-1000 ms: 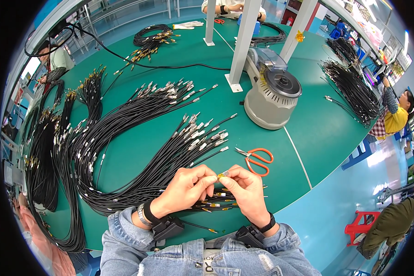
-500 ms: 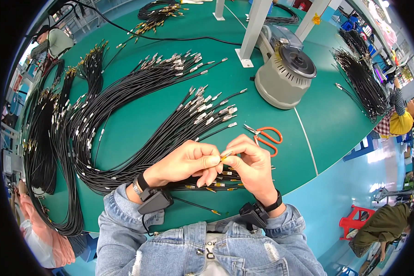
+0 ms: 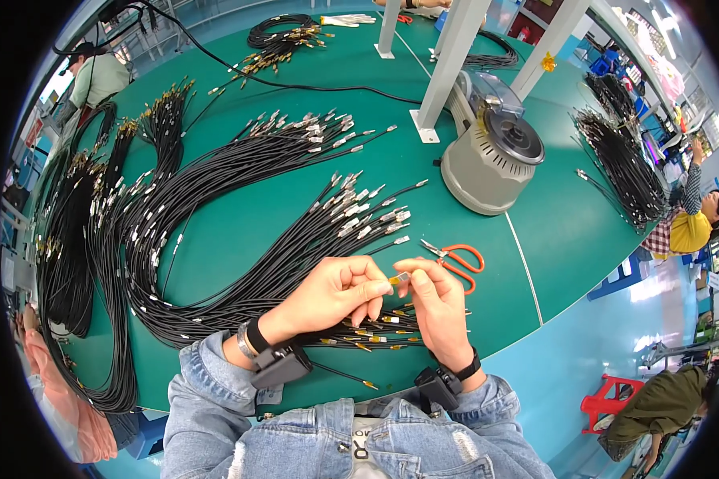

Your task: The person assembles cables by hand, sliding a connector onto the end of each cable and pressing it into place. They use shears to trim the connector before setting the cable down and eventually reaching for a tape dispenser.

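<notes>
In front of my chest, my left hand (image 3: 339, 294) and my right hand (image 3: 438, 307) meet, thumbs and fingertips pinched on a small yellow-and-silver cable connector (image 3: 399, 279). Silver shows by the right fingertips and yellow by the left. Whatever cable runs from it is hidden by my fingers. Under and behind my hands lie black cables with yellow-tipped ends (image 3: 375, 339). One loose black cable (image 3: 339, 372) lies nearest me. Just beyond my right hand are pliers with orange handles (image 3: 465, 262), apart from it.
A large bundle of black cables with silver ends (image 3: 272, 263) curves across the green table (image 3: 311, 172). More cable bundles (image 3: 621, 168) lie at the far right. A beige round machine with a black disc (image 3: 491, 160) stands beside white metal posts (image 3: 447, 68). Other people are around the table.
My fingertips have parted slightly, so more of the connector shows between them. The view has tilted, and the table appears lower in it.
</notes>
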`<state>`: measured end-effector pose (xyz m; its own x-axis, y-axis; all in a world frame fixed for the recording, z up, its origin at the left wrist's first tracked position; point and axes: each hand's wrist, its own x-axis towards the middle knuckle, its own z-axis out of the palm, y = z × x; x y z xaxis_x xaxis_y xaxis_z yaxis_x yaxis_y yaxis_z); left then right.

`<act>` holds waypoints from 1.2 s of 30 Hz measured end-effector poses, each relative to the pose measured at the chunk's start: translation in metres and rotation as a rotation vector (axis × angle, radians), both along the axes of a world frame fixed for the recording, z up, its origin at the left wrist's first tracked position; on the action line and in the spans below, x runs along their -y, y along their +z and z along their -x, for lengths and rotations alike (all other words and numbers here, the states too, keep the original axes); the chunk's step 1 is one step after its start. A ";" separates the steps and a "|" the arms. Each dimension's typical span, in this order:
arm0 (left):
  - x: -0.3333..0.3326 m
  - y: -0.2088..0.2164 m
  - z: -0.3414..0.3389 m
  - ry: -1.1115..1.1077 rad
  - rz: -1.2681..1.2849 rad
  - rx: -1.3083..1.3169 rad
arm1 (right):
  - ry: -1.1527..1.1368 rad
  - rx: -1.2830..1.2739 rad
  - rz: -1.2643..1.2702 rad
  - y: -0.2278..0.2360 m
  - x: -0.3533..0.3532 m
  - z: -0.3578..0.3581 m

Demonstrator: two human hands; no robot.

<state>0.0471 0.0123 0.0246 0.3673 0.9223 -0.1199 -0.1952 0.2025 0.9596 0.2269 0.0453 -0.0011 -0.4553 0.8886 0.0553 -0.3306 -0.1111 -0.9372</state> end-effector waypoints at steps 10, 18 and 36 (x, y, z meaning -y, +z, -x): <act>0.002 -0.006 -0.008 0.051 -0.031 -0.223 | -0.021 0.098 -0.095 0.000 0.003 -0.002; -0.002 -0.035 -0.007 0.269 -0.758 -0.997 | -0.107 0.431 -0.079 0.025 -0.054 -0.028; -0.004 -0.030 0.006 0.234 -0.897 -1.212 | -0.362 -0.254 0.327 0.038 -0.189 -0.008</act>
<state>0.0412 0.0164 -0.0053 0.3024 0.8737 0.3810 0.8303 -0.4378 0.3449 0.2347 0.2343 0.0370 -0.1253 0.9754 -0.1814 -0.6132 -0.2199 -0.7587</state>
